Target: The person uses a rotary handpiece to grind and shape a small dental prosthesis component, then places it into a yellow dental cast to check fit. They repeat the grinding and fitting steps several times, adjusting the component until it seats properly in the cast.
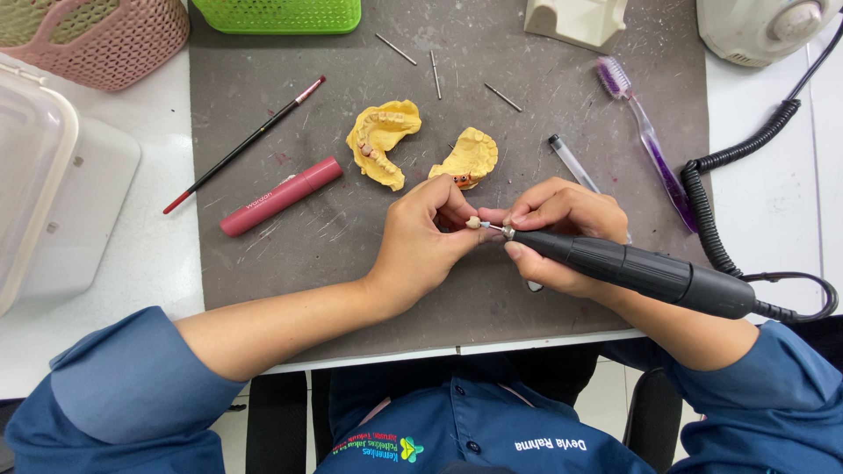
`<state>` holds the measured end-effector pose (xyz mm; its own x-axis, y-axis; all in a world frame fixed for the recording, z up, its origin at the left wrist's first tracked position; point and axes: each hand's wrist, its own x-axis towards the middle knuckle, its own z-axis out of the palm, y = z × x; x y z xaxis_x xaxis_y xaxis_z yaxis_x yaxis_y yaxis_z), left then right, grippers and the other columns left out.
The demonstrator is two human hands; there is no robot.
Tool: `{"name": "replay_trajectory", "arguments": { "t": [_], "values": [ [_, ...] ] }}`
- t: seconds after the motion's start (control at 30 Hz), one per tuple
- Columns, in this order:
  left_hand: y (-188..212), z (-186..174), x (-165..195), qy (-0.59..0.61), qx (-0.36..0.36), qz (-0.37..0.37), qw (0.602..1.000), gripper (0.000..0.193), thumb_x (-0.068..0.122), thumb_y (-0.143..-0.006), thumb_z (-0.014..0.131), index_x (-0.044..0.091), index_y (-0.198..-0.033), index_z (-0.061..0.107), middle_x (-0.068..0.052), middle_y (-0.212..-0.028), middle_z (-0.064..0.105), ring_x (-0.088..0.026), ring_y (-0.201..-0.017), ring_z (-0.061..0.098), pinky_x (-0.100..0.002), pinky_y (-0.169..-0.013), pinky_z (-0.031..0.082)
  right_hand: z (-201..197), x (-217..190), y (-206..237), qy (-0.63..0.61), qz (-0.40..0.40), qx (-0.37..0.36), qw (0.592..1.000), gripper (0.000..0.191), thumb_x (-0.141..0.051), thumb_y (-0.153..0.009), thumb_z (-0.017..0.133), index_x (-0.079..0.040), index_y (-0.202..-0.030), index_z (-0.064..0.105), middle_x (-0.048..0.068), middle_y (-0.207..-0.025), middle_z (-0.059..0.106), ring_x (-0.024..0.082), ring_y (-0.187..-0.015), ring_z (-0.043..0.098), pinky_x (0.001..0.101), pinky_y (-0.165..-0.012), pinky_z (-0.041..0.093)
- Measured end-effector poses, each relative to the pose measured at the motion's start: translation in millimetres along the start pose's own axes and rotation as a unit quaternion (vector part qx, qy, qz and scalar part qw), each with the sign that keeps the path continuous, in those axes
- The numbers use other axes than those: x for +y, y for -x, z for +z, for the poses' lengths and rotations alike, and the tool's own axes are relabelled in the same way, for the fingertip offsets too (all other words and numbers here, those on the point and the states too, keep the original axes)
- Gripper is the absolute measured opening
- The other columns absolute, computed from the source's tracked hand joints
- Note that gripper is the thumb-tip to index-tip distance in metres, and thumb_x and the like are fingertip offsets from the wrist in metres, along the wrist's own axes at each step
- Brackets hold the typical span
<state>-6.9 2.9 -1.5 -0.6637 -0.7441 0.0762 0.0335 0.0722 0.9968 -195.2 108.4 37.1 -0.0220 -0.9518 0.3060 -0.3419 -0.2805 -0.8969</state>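
My left hand (428, 237) pinches a small cream tooth crown (473, 223) between thumb and fingertips over the grey mat (351, 263). My right hand (562, 237) grips a black rotary handpiece (641, 268); its thin metal bur tip touches the crown. Just beyond my hands lie two yellow plaster jaw models, the larger one (382, 140) to the left and the smaller one (465, 158) beside it with orange wax at its front edge.
On the mat lie a pink tube (279, 197), a thin black brush (241, 145), several metal burs (435, 74), a clear pen (572, 163) and a purple toothbrush (645, 132). A coiled black cord (711, 175) runs right. Pink and green baskets (277, 15) stand at the far edge.
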Motion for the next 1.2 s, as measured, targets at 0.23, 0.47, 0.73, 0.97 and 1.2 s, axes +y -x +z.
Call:
{"name": "replay_trajectory", "arguments": {
  "t": [0.23,0.47,0.73,0.97,1.2],
  "values": [
    [0.0,0.5,-0.6,0.008,0.003,-0.001,1.0,0.023,0.002,-0.081,0.082,0.003,-0.084,0.059,-0.004,-0.083,0.065,-0.009,-0.075,0.066,-0.025,-0.066,0.057,1.1,-1.5,-0.3,0.06,-0.023,0.009,0.998,0.021,0.0,-0.082,0.079,-0.001,-0.095,0.063,0.015,-0.102,0.07,0.024,-0.099,0.078,0.0354,-0.092,0.067],
    [-0.2,0.6,-1.2,0.013,0.005,0.0,1.0,0.021,0.002,-0.082,0.081,0.003,-0.084,0.06,-0.004,-0.083,0.066,-0.009,-0.075,0.066,-0.026,-0.067,0.057,1.5,-2.9,-1.2,0.057,-0.019,0.006,0.998,0.021,0.001,-0.081,0.079,-0.001,-0.094,0.063,0.015,-0.102,0.07,0.025,-0.1,0.078,0.0344,-0.088,0.067],
    [-0.6,0.8,-2.8,0.017,0.007,-0.001,1.0,0.019,0.001,-0.082,0.079,0.003,-0.085,0.06,-0.005,-0.083,0.066,-0.01,-0.076,0.067,-0.026,-0.068,0.058,3.6,-4.0,-1.1,0.047,-0.029,0.007,0.998,0.02,0.001,-0.084,0.079,-0.001,-0.096,0.062,0.015,-0.103,0.069,0.027,-0.105,0.077,0.0374,-0.095,0.067],
    [-1.2,1.2,-2.0,0.013,0.007,-0.007,1.0,0.02,0.001,-0.082,0.08,0.003,-0.084,0.061,-0.004,-0.083,0.067,-0.009,-0.075,0.067,-0.025,-0.067,0.058,2.7,-3.4,-1.1,0.066,-0.025,0.004,0.997,0.021,0.0,-0.082,0.079,-0.001,-0.095,0.063,0.014,-0.103,0.069,0.028,-0.104,0.078,0.0333,-0.088,0.067],
    [-0.8,1.3,-2.6,0.022,0.004,-0.009,1.0,0.018,0.001,-0.083,0.079,0.003,-0.085,0.061,-0.004,-0.083,0.067,-0.009,-0.076,0.067,-0.025,-0.068,0.058,2.7,-2.3,-0.6,0.063,-0.048,0.003,0.997,0.022,0.001,-0.083,0.08,-0.001,-0.097,0.062,0.014,-0.104,0.069,0.027,-0.105,0.077,0.0351,-0.095,0.066]
  ]
}}
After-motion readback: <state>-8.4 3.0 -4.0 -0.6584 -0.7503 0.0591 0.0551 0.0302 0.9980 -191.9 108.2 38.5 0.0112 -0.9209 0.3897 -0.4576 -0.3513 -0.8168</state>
